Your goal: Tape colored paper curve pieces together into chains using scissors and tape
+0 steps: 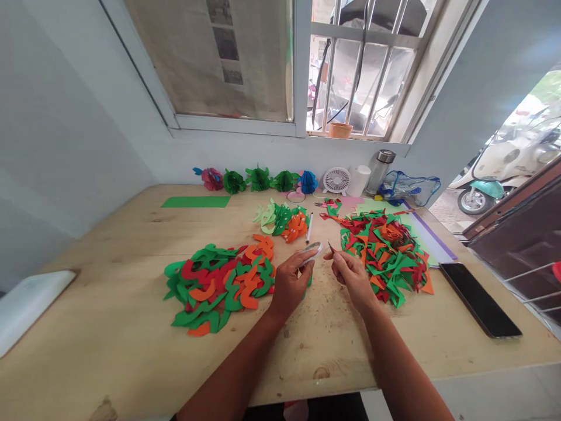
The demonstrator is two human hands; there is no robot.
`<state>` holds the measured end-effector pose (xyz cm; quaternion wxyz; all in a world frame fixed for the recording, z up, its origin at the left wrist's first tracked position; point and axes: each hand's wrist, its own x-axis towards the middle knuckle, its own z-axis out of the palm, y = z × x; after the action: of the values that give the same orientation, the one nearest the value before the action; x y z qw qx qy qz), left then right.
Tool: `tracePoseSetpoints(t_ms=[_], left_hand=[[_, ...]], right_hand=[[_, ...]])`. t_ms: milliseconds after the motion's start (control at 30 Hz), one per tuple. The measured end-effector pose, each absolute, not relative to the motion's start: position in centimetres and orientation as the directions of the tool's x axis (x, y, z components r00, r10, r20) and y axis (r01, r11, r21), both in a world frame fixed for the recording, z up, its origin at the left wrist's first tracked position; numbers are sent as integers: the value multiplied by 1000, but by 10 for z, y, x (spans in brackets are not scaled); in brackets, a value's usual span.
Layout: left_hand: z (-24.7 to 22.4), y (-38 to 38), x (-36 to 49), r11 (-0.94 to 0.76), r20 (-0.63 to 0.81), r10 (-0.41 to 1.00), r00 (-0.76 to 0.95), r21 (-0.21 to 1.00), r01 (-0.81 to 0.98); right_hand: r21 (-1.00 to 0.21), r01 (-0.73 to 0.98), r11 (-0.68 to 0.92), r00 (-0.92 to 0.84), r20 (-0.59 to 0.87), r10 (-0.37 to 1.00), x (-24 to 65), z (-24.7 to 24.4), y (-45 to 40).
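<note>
Across the wooden table, from left to right. Well apart from my left hand, at the far left edge, lies a white slab, cut off by the view. Beyond my grip on that side, a flat green strip lies near the wall. Just left of my left hand spreads a loose heap of curved paper cutouts in green, red and orange. Past it, against the wall, stand folded paper ornaments. Ahead of my left fingers sit white-dotted paper pieces. My left thumb and fingers close on a clear oval object, raised above the table and pointing toward my other hand. Just beyond its tip lies a white pen. My right hand pinches a small dark-tipped item between thumb and forefinger, near the oval object but apart from it; I cannot tell what it is. Farther off stands a white fan. Just right of my right hand rises a pile of angular paper scraps; right of that lies a black phone.
</note>
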<state>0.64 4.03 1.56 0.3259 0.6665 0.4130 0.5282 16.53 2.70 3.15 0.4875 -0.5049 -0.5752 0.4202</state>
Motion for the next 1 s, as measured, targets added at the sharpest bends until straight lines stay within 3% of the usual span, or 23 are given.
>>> tracePoseSetpoints(t_ms=[533,1000], left_hand=[[14,40,6,-395,407,913,-4,889,232],[20,37,7,-376,380,925,34,893,248]], right_hand=[[-999,13,48,11,48,999,162,36,26],[-996,43,76,-25,75,997,161,42,23]])
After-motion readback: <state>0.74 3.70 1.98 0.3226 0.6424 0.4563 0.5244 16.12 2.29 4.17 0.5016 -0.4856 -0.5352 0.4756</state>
